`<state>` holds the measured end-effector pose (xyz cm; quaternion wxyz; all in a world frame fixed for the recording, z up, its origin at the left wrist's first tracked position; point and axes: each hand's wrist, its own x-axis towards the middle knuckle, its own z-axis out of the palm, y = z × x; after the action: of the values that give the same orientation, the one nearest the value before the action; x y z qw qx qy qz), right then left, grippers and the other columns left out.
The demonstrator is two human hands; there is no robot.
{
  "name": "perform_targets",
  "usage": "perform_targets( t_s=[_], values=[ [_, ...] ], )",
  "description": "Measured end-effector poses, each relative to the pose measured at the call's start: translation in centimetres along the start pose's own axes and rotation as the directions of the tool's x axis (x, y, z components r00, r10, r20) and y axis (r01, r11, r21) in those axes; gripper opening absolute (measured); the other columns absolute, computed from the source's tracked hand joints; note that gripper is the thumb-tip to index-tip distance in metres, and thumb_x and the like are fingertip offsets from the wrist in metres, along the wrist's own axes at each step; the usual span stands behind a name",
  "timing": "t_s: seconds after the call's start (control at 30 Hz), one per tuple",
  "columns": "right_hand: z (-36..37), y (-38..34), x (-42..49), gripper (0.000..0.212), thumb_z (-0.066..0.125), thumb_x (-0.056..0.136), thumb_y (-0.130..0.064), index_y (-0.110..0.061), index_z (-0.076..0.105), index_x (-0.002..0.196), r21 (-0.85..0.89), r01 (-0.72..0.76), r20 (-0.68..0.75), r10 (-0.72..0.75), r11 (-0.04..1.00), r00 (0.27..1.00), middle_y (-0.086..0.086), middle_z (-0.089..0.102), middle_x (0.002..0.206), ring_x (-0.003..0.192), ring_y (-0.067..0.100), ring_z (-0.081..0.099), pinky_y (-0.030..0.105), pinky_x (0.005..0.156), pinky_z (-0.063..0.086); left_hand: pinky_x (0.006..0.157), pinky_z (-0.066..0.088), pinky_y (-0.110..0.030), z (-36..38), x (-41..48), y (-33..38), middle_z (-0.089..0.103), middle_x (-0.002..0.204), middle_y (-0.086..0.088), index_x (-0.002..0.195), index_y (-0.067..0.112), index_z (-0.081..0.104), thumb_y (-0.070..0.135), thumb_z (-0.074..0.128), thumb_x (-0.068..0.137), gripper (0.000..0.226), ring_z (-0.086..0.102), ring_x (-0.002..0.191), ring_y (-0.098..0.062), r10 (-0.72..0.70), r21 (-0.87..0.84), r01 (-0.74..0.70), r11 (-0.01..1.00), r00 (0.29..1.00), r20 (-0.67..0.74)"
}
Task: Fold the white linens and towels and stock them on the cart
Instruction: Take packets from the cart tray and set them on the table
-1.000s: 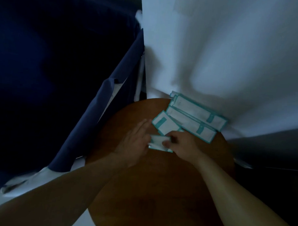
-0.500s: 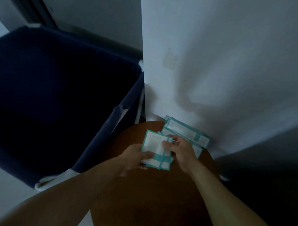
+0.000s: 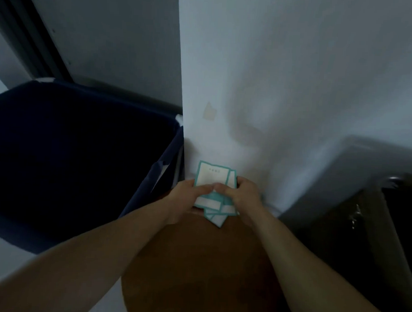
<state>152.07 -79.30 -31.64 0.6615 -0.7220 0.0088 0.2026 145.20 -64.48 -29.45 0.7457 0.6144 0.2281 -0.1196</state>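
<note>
Several flat white packets with teal borders (image 3: 212, 179) are gathered in an uneven stack, held up above the far edge of a round brown table (image 3: 196, 267). My left hand (image 3: 187, 197) grips the stack from the left, thumb on top. My right hand (image 3: 243, 196) holds it from the right, fingers curled over the packets. No white linens or towels show in this view.
A large dark navy fabric bin (image 3: 79, 156) stands to the left of the table. A white wall corner (image 3: 225, 98) rises right behind the packets. A grey surface and a dark box-like object (image 3: 373, 220) sit at the right. The scene is dim.
The packets lay spread on the table a second ago. Both hands have gathered them and lifted them into one stack. The camera has tilted upward.
</note>
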Motion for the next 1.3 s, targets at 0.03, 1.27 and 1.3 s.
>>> perform_targets(
  t_s=[0.03, 1.27, 1.3],
  values=[
    [-0.1, -0.4, -1.1, 0.02, 0.086, 0.073, -0.012, -0.01, 0.072, 0.088, -0.009, 0.017, -0.021, -0.018, 1.0, 1.0, 0.004, 0.076, 0.08, 0.07, 0.019, 0.072, 0.033, 0.063, 0.06, 0.072, 0.06, -0.039, 0.0, -0.8, 0.2, 0.076, 0.102, -0.007, 0.111, 0.016, 0.068, 0.024, 0.068, 0.091, 0.021, 0.073, 0.093, -0.024, 0.012, -0.013, -0.011, 1.0, 0.999, 0.034],
    [-46.1, 3.6, -57.8, 0.012, 0.079, 0.085, -0.023, -0.013, 0.073, 0.088, 0.056, 0.288, -0.909, -0.07, 0.956, 0.411, -0.002, 0.076, 0.078, 0.07, 0.014, 0.074, 0.027, 0.059, 0.058, 0.062, 0.056, -0.035, 53.5, -31.7, -8.7, 0.071, 0.104, -0.012, 0.102, 0.016, 0.066, 0.014, 0.059, 0.095, 0.009, 0.071, 0.084, -0.027, 0.135, 0.266, -0.452, 0.851, 0.678, 0.722],
    [-47.7, 4.3, -59.2, 0.012, 0.079, 0.084, -0.023, -0.013, 0.073, 0.088, 0.067, 0.291, -0.914, -0.059, 0.954, 0.401, -0.002, 0.076, 0.077, 0.069, 0.014, 0.074, 0.026, 0.058, 0.058, 0.063, 0.056, -0.037, 55.7, -32.8, -9.6, 0.071, 0.103, -0.014, 0.102, 0.014, 0.066, 0.013, 0.059, 0.095, 0.01, 0.071, 0.083, -0.027, 0.119, 0.262, -0.449, 0.854, 0.659, 0.742]
  ],
)
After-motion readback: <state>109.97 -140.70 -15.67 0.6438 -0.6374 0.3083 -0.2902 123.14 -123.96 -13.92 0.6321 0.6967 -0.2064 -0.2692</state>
